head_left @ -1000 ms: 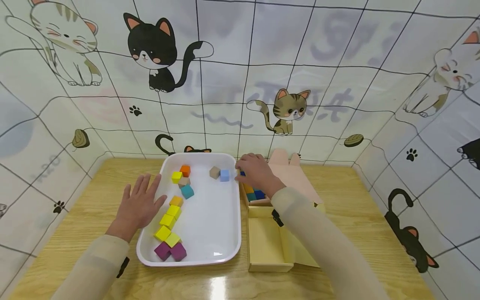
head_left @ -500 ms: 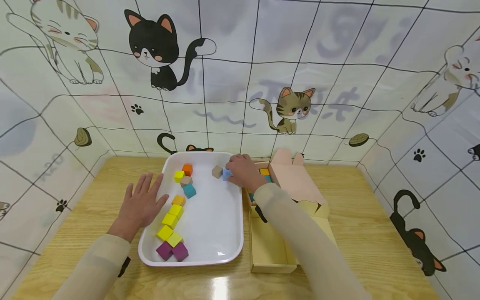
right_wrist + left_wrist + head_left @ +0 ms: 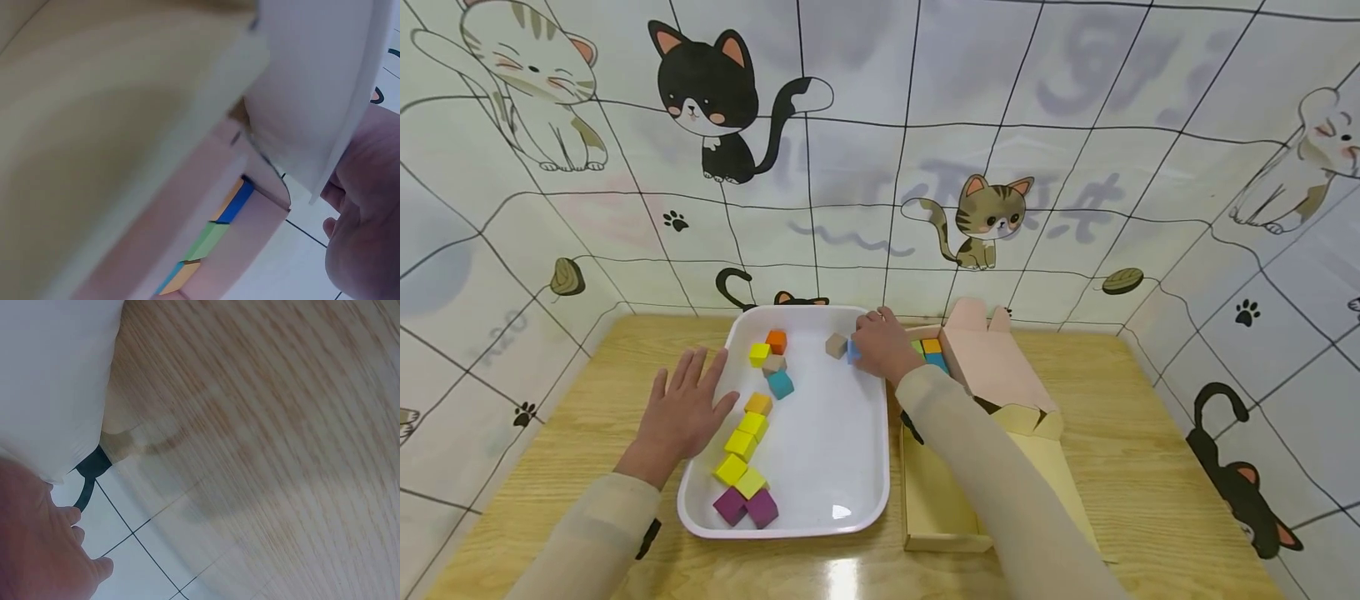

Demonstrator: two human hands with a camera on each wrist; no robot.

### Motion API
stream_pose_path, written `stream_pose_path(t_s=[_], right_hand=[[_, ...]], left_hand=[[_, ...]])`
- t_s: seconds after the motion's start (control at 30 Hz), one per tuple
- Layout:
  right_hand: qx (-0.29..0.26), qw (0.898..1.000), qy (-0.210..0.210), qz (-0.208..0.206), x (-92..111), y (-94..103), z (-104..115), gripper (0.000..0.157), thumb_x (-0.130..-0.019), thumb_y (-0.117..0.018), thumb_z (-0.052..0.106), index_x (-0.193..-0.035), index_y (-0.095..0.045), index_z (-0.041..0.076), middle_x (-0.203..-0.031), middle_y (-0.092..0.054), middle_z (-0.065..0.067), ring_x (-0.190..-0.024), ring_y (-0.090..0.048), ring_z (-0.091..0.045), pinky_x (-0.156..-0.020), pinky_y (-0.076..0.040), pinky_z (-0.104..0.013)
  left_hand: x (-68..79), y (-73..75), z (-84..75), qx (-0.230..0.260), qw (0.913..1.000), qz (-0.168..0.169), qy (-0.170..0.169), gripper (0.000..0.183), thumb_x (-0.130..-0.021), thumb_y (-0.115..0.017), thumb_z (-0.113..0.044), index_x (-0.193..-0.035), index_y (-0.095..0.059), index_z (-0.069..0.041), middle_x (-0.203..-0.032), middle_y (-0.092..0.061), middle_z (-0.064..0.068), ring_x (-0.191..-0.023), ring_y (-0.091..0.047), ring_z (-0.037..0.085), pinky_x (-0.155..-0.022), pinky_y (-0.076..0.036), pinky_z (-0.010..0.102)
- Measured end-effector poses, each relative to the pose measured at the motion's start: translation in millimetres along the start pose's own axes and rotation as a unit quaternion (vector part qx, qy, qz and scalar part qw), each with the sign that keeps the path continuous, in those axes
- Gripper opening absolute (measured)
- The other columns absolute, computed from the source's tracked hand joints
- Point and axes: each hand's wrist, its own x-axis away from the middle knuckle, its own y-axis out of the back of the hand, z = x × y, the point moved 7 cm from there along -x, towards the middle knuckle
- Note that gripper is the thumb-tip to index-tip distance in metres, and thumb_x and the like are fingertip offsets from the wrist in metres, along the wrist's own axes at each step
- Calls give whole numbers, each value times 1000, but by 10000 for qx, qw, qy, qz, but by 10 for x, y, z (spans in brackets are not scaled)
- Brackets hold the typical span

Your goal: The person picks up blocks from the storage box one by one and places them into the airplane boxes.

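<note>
My left hand [image 3: 681, 408] lies with fingers spread at the left rim of the white tray [image 3: 820, 492]. My right hand [image 3: 883, 346] reaches over the tray's right rim, its fingers bent around a light blue cube [image 3: 852, 352]; most of that cube is hidden behind them. A grey-brown cube [image 3: 836, 346] sits just left of it. Down the tray's left side lie an orange cube [image 3: 777, 341], a yellow cube [image 3: 760, 355], a tan cube [image 3: 774, 364], a teal cube [image 3: 781, 384], several more yellow ones and two purple cubes [image 3: 762, 507].
Right of the tray stands a pink box [image 3: 250, 231] holding coloured cubes, its lid [image 3: 1000, 358] folded open. A yellow box [image 3: 936, 500], also open, stands in front of it, partly under the right forearm. A cat-patterned wall covering [image 3: 850, 167] surrounds the wooden table [image 3: 1150, 467].
My right hand has moved left from over the pink box to the light blue cube in the tray, uncovering more cubes in the box. The left hand stays in place.
</note>
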Motion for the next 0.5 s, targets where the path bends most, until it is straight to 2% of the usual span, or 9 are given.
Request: stream_pose_path(t_s=[0.17, 0.5], right_hand=[[141, 9999, -18, 33, 5, 4, 39, 36, -90, -66, 41, -116, -69, 16, -128, -60, -1, -124, -51, -22, -121, -23, -44], [-38, 9999, 79, -137, 20, 7, 56, 27, -91, -65, 34, -112, -69, 18, -125, -63, 1, -124, -52, -19, -121, -23, -43]], left_hand=[[9, 2, 2, 11, 10000, 3, -38, 71, -100, -42, -47, -156, -16, -13, -159, -16, 26, -147, -11, 46, -117, -8, 69], [12, -7, -1, 27, 10000, -1, -57, 70, -100, -40, -47, -157, -16, -12, -159, -16, 25, -147, -11, 46, -116, -8, 69]])
